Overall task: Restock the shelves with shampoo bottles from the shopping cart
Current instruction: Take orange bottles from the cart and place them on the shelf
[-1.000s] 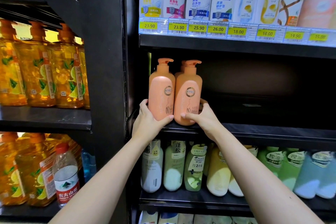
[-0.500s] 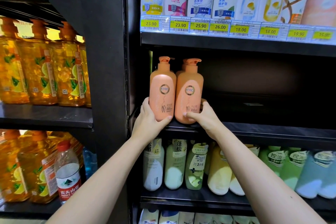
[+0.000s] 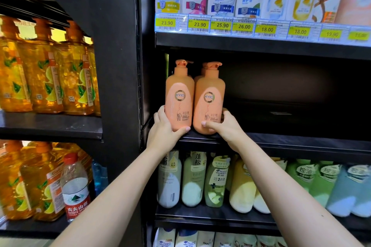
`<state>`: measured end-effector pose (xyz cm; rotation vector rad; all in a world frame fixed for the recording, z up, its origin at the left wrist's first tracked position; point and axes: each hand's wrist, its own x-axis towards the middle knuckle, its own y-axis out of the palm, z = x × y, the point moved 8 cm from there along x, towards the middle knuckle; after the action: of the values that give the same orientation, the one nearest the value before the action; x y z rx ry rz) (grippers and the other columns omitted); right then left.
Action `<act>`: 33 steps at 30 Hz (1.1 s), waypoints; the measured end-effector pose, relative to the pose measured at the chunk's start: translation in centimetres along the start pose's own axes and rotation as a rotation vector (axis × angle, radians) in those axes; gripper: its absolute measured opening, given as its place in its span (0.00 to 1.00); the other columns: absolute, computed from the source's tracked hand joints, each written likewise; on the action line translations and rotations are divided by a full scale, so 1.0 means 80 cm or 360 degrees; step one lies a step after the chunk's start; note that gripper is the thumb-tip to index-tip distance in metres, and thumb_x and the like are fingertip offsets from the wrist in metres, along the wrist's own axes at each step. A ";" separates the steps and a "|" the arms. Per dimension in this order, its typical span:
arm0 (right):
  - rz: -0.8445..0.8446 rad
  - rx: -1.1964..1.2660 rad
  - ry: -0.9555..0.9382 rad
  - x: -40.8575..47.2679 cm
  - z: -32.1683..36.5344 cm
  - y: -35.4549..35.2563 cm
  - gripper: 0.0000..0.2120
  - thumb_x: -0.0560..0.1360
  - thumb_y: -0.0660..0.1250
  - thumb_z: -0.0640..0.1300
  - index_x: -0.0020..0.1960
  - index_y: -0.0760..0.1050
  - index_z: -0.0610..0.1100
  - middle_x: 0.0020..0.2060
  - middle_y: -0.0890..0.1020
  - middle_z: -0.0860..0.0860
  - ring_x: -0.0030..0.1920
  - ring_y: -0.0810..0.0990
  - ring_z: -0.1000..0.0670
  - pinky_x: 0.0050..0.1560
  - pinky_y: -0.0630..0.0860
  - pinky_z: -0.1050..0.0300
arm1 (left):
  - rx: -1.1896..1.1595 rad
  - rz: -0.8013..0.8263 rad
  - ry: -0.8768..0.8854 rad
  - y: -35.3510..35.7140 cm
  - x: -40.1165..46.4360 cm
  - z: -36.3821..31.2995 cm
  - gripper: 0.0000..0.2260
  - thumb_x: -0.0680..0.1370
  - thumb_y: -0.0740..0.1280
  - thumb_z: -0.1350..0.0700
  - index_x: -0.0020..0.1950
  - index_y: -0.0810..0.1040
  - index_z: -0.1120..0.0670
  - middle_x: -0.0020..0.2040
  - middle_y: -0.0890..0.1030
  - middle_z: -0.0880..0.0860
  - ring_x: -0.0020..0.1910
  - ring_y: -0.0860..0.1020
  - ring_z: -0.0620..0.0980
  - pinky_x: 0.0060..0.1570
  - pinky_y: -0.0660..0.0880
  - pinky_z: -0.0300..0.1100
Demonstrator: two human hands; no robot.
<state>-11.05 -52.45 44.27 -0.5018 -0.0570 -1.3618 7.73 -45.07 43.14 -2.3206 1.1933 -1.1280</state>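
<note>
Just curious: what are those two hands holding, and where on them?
Each grips an orange KYIO pump bottle low on its body: left hand the left bottle, right hand the right bottle.

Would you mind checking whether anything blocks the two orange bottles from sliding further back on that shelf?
Behind the right orange bottle another orange pump bottle already stands; behind the left orange bottle nothing visible does.

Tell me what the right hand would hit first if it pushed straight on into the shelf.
Probably nothing soon: behind the right hand and its orange bottle the shelf looks dark and bare, though depth is unclear; eventually the back panel.
</note>
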 end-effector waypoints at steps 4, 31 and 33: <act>0.0007 -0.0017 -0.0006 0.001 0.000 0.000 0.30 0.67 0.76 0.43 0.64 0.67 0.45 0.55 0.77 0.51 0.55 0.76 0.51 0.54 0.74 0.57 | 0.0025 -0.0010 -0.0023 0.001 0.002 0.000 0.45 0.69 0.72 0.41 0.75 0.50 0.54 0.71 0.61 0.56 0.63 0.72 0.58 0.52 0.68 0.45; 0.1144 -0.0755 -0.0012 -0.519 -0.279 0.231 0.23 0.75 0.59 0.48 0.70 0.66 0.48 0.67 0.70 0.53 0.68 0.69 0.50 0.66 0.63 0.59 | 0.0574 0.0871 -0.1002 -0.078 -0.640 0.327 0.28 0.76 0.62 0.46 0.71 0.64 0.58 0.69 0.68 0.57 0.67 0.70 0.56 0.63 0.67 0.42; 0.1278 -0.0819 0.0139 -0.563 -0.306 0.257 0.22 0.76 0.60 0.46 0.70 0.65 0.49 0.67 0.70 0.53 0.66 0.70 0.51 0.63 0.63 0.61 | 0.0602 0.0963 -0.1046 -0.087 -0.673 0.360 0.25 0.77 0.63 0.49 0.72 0.63 0.56 0.69 0.68 0.55 0.67 0.69 0.53 0.64 0.64 0.40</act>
<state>-7.72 -17.80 1.38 -0.7853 0.5291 -0.5901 14.71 -0.86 0.95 -1.6524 1.1572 -0.2975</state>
